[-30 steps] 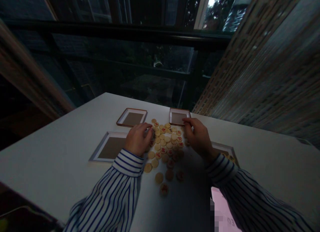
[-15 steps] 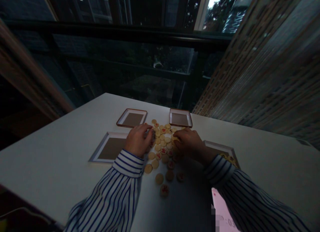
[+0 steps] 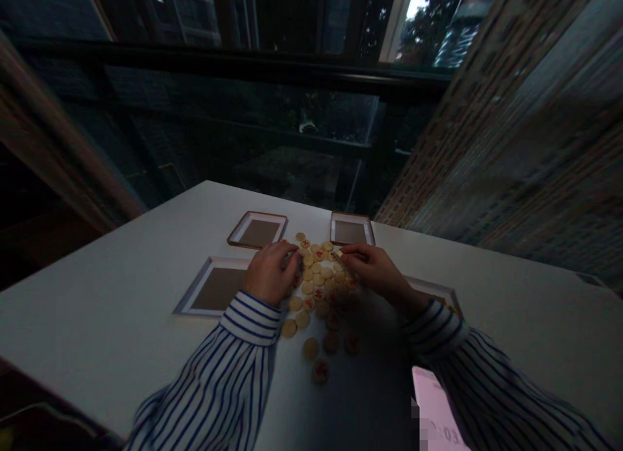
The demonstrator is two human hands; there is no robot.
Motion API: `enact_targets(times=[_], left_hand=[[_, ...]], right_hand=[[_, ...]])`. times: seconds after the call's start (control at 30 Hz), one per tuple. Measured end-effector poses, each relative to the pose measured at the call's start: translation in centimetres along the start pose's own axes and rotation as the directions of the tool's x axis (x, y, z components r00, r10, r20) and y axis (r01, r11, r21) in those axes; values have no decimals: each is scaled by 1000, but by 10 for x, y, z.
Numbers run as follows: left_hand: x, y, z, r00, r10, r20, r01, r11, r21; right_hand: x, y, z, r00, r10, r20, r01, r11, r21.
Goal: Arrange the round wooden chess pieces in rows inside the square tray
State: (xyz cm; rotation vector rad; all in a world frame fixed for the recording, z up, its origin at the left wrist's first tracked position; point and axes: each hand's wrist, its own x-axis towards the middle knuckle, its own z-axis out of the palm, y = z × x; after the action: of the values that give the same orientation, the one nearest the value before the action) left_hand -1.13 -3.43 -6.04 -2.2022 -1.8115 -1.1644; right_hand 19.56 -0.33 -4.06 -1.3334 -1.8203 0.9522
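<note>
Right hand point(image 3: 374, 269) pinches a disc point(image 3: 339, 253); left hand point(image 3: 267, 272) curls, grip unclear. A light edge pinch should spare neighbouring pieces point(image 3: 319, 294).

Round pale pieces point(image 3: 318, 280) (some marked in red) lie loosely clustered; a few sit apart.

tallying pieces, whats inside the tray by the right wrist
Parts of yellowish pieces show past the right sleeve; it and the wrist cover much of the tray, hiding any others.
</note>
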Motion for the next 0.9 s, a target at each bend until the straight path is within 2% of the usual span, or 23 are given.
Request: enact_targets(times=[0.1, 0.23, 0.5, 0.67, 0.9], left_hand=[[0, 0, 0, 1000, 15, -8, -15, 1000, 6], [0, -1, 0, 999, 40, -20, -40, 999, 13], [0, -1, 1, 999, 37, -18, -37, 999, 1], [0, -2, 2, 1000, 20, -24, -20, 1000, -11], [0, 0, -2, 999, 34, -24, -34, 999, 11]], right_hand=[[-1, -7, -1, 996, 83, 14, -85, 986, 144], [-2, -11, -4, 982, 178, 54, -186, 954, 235], [-3, -11, -7, 980, 150, 131, -189, 905, 381], [-1, -8, -10, 981, 126, 150, -174, 911, 374], [0, -3, -18, 984, 97, 152, -130, 966, 223]])
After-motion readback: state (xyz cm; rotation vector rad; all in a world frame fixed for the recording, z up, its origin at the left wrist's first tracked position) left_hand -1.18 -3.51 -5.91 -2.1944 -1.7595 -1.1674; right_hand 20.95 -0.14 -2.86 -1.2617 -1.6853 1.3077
